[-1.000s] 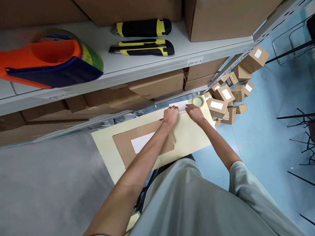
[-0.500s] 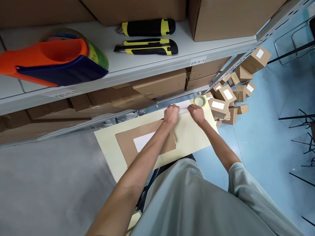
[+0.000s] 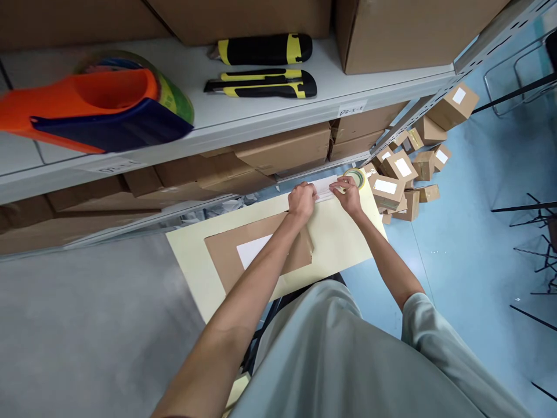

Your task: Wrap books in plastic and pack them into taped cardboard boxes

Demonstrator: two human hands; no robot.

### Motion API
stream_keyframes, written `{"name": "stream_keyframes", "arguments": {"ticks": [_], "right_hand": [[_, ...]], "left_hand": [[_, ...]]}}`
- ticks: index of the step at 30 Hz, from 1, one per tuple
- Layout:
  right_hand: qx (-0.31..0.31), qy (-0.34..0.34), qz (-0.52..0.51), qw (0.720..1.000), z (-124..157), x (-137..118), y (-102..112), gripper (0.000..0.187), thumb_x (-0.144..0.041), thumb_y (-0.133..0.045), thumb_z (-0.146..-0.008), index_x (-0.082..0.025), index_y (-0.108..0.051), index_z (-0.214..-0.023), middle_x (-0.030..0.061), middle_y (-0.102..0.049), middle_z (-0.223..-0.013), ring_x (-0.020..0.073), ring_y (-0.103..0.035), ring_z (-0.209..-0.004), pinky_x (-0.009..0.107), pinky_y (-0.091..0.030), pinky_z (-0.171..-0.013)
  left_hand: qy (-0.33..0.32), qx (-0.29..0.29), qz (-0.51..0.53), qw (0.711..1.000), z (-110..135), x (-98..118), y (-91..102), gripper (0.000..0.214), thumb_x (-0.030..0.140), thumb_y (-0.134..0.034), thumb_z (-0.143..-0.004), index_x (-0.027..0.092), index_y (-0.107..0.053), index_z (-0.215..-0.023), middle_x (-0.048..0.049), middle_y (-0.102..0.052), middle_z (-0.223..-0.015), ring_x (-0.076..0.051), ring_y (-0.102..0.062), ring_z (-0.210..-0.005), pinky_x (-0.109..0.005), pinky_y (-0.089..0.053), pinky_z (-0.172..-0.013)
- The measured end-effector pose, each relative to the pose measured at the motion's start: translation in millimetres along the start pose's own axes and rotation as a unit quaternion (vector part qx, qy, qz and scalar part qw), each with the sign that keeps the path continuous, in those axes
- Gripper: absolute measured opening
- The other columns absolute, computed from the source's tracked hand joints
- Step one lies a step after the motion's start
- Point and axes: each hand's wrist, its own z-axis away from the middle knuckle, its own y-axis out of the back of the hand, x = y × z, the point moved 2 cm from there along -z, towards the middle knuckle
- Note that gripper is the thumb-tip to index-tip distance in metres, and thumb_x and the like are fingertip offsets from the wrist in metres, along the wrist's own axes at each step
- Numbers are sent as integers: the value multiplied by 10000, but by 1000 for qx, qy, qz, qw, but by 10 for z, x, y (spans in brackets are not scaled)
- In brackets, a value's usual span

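Note:
A white sheet of paper (image 3: pixel 324 188) lies at the far edge of the pale yellow table top (image 3: pixel 343 232), between my two hands. My left hand (image 3: pixel 301 201) is closed on its left side, fingers curled. At its right side my right hand (image 3: pixel 347 193) pinches the paper's edge between thumb and fingers. Just behind my right hand a roll of tape (image 3: pixel 357 176) lies flat, partly covered by the fingers. Under my left forearm is a flat cardboard box (image 3: pixel 226 249) with a white label (image 3: pixel 251 249), both partly hidden by the arm.
On the shelf (image 3: pixel 191 64) above lie a box cutter (image 3: pixel 265 49), a second box cutter (image 3: pixel 265 84) and an orange and blue tape dispenser (image 3: pixel 108 113). Larger cartons (image 3: pixel 418 35) stand behind them. Several small labelled boxes (image 3: pixel 400 168) are piled on the floor to the right.
My right hand has turned and lifted its fingers into a pinch at the paper's right edge, now covering part of the tape roll. My left hand has shifted slightly left.

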Motion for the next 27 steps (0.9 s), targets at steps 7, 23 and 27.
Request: {"name": "stream_keyframes", "arguments": {"ticks": [7, 23, 27], "right_hand": [[-54, 43, -70, 995, 19, -240, -129, 570, -281, -504, -1071, -248, -522, -1640, 186, -430, -1738, 280, -690, -1311, 454, -615, -1076], [-135, 27, -41, 990, -36, -657, -558, 414, -348, -442, -1138, -217, -750, -1383, 128, -740, -1335, 231, -739, -1130, 390, -612, -1055], [-197, -11, 193, 961, -101, -727, -610, 514, -152, -386, -1114, -157, -632, -1565, 190, -702, -1350, 293, -689, -1239, 425, -542, -1126]], "left_hand": [[-23, -23, 229, 973, -116, -60, -107, 756, 198, -950, -756, 209, -664, -1455, -145, -701, -1447, -315, -694, -1274, -412, -540, -1106], [161, 57, 504, 846, -10, -696, 386, 368, 479, -795, -928, 149, -726, -1076, -122, -797, -1107, -209, -772, -887, -363, -641, -883], [204, 88, 454, 863, 33, -816, 426, 292, 432, -803, -921, 154, -716, -907, -73, -784, -899, -138, -665, -631, -291, -598, -695]]}}
